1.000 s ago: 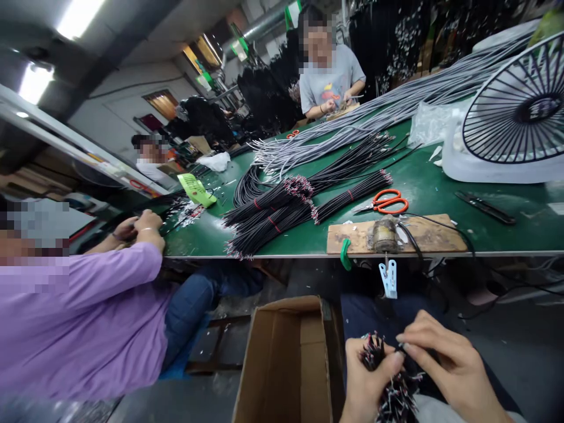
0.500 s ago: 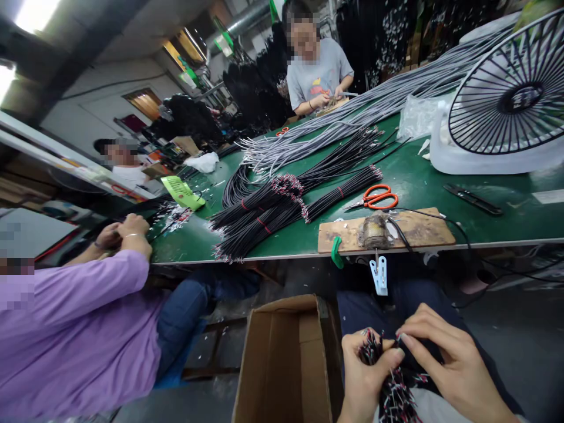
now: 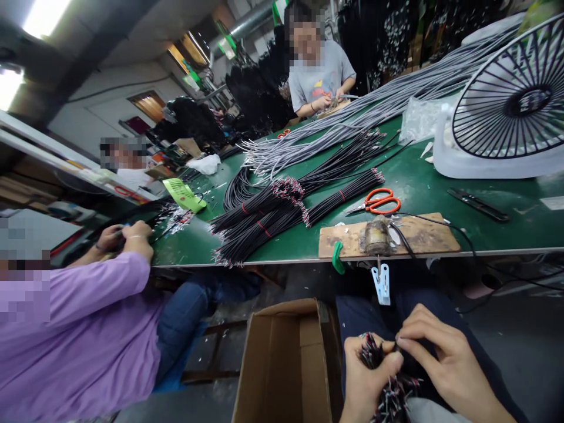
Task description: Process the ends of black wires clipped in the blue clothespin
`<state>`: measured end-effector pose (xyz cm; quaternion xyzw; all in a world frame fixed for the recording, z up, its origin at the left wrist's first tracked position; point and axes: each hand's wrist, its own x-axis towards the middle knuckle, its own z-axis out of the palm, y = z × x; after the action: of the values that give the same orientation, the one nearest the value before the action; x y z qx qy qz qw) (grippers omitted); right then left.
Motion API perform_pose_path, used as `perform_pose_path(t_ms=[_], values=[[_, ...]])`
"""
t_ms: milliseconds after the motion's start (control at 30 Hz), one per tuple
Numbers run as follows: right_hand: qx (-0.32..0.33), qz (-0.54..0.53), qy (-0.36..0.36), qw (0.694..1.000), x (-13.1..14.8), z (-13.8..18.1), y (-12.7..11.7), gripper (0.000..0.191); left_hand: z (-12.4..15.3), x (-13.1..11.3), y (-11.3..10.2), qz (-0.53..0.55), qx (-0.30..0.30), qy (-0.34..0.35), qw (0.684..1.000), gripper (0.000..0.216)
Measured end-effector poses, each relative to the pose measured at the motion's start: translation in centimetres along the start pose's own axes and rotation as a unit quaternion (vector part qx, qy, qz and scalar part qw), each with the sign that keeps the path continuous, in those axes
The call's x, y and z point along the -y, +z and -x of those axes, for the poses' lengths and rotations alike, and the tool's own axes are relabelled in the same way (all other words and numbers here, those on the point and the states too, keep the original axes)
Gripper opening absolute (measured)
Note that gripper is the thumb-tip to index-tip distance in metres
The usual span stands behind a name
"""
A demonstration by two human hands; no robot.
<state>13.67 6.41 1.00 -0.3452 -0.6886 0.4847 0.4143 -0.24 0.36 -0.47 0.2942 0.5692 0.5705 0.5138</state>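
Below the green counter (image 3: 423,194) at five o'clock, our left grip (image 3: 366,376) wraps thin black wires (image 3: 391,400), likely springy; our right grip (image 3: 445,358) sensibly pinches near tips.

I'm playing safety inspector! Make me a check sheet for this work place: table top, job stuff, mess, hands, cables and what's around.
Surface: green table, strewn with work things.
Job's things: bunch of thin black wires with red and white ends.
Clutter: orange-handled scissors, black snips, white scraps.
Hands: left hand grips the bunch; right hand has its fingertips at the bunch's edge, their hold unclear.
Cables: gray cables lie behind tied black bundles.
Surroundings: white fan on the table, cardboard box below its edge, co-workers in purple and gray.
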Motion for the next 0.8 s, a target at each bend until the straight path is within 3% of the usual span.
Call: perform_pose_path(t_ms=[67,133,267,400,567,800], values=[[0.006,0.004,-0.004,1.000,0.1,-0.4,0.1,0.016,-0.2,0.2,-0.2,0.026,0.001,-0.038,0.999,0.039],[0.036,-0.051,0.036,0.997,-0.1,-0.7,0.2,0.023,-0.5,0.0,-0.2,0.032,0.015,-0.051,0.998,0.039],[0.108,-0.226,0.144,0.957,-1.1,-1.6,0.3,0.032,-1.3,-1.6,-0.1,0.006,0.014,0.046,0.999,0.030],[0.072,-0.272,0.220,0.934,-1.7,-3.9,0.2,0.029,-2.0,-3.4,-0.2,-0.031,0.003,0.121,0.992,0.011],[0.038,-0.325,0.247,0.912,-1.1,-7.0,0.6,0.041,-2.9,-4.5,-0.4,-0.070,-0.006,0.207,0.976,0.003],[0.045,-0.408,0.233,0.881,-0.4,-7.6,1.0,0.037,-4.4,-4.7,-0.1,-0.111,0.027,0.192,0.975,0.002]])
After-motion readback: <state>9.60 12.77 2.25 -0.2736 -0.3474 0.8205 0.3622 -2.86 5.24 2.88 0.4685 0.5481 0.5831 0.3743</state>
